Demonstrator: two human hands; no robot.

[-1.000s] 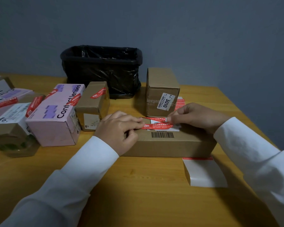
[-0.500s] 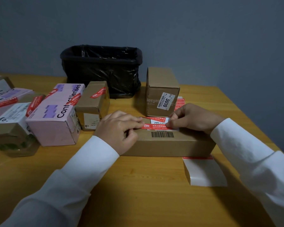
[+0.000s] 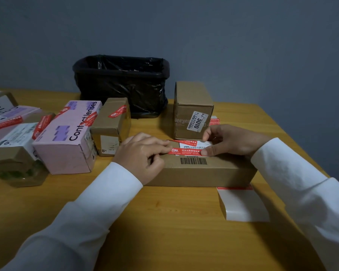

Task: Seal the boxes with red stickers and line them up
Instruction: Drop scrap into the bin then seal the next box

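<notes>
We see a flat brown box point(image 3: 200, 171) lying near the middle of the wooden table point(image 3: 164, 222), its long axis running from nine o'clock to three o'clock, barcode facing us. Across its top lies a red sticker point(image 3: 186, 151), a narrow strip whose long axis follows the same nine-to-three line. The left hand point(image 3: 143, 155) pinches the strip's nine o'clock end between thumb and curled fingers; the right hand point(image 3: 229, 140) holds the three o'clock end down with its fingertips, thumb curled toward them. A second red sticker point(image 3: 186, 142) sits just beyond, toward twelve o'clock, slightly slanted.

At twelve o'clock from the box stands an upright brown box point(image 3: 192, 112) with a white label, touching or just behind the flat one; we cannot tell which. At ten o'clock a small brown box point(image 3: 112, 124) and a pink box point(image 3: 67, 137) sit side by side, each carrying red strips, with more sealed boxes point(image 3: 10, 133) farther toward nine o'clock. A black-lined bin point(image 3: 121, 85) stands at eleven o'clock by the wall. At five o'clock a sticker backing sheet point(image 3: 243, 206) lies on the table, its edge tucked against the flat box.
</notes>
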